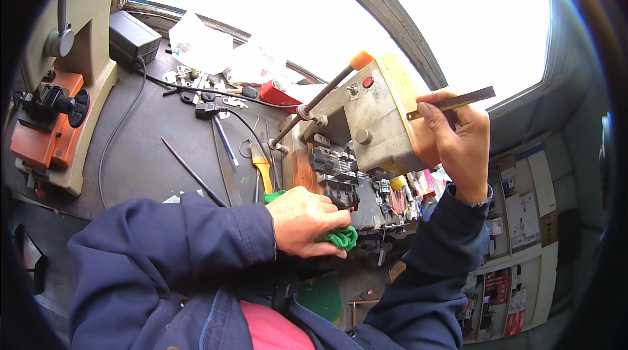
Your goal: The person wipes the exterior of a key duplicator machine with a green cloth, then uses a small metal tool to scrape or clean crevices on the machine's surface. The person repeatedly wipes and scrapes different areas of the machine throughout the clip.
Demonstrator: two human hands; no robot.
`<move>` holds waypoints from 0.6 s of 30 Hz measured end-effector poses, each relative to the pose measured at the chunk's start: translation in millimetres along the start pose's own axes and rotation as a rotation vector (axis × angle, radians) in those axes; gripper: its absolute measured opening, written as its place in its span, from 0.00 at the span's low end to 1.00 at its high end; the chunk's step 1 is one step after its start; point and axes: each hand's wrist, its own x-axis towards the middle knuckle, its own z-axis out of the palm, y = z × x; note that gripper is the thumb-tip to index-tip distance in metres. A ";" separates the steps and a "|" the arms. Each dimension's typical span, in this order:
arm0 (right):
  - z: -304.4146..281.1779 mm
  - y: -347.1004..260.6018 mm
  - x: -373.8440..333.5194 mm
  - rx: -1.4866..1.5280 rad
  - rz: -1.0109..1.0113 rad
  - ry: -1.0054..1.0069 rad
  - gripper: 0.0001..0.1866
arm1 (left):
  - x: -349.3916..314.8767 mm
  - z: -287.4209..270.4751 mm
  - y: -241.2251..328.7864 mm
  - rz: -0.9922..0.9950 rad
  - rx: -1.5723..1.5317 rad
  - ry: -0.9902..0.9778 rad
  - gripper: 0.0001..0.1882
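My left hand (309, 220) is closed round a bunched green cloth (340, 238), at the front of a key-cutting machine (386, 121). Part of the cloth shows on either side of my fingers. Raised beside the machine's right side, my right hand (454, 137) pinches a flat, dark metal strip (468, 101) between thumb and fingers. The strip has a small hole near its left end; its exact kind is unclear. Just right of my left hand sit the machine's metal clamps (333, 165). A long lever (320, 99) with an orange knob slants over them.
A second, orange-based machine (55, 121) stands at the far left, near a black power box (134, 37). Loose keys (199, 85), a yellow-handled brush (262, 168), files (226, 163) and cables lie on the bench. Small tools (405, 199) crowd the right side.
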 end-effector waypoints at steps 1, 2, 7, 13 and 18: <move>0.4 0.0 0.7 -0.017 -0.001 0.005 0.05 | 0.1 0.0 -0.1 -0.017 0.005 -0.028 0.23; 1.1 0.0 1.0 -0.035 -0.004 0.010 0.05 | 0.1 0.0 -0.2 0.002 0.000 -0.001 0.23; -4.4 -2.5 -1.6 0.014 0.033 -0.026 0.05 | -0.3 -1.2 -0.5 -0.024 0.002 -0.074 0.26; 1.4 -2.2 0.6 -0.019 -0.007 0.008 0.05 | -0.5 -1.9 0.0 -0.034 0.002 -0.081 0.26; -4.8 -3.3 -1.2 0.004 0.038 -0.026 0.05 | -0.6 -1.2 -0.7 -0.009 -0.005 -0.042 0.26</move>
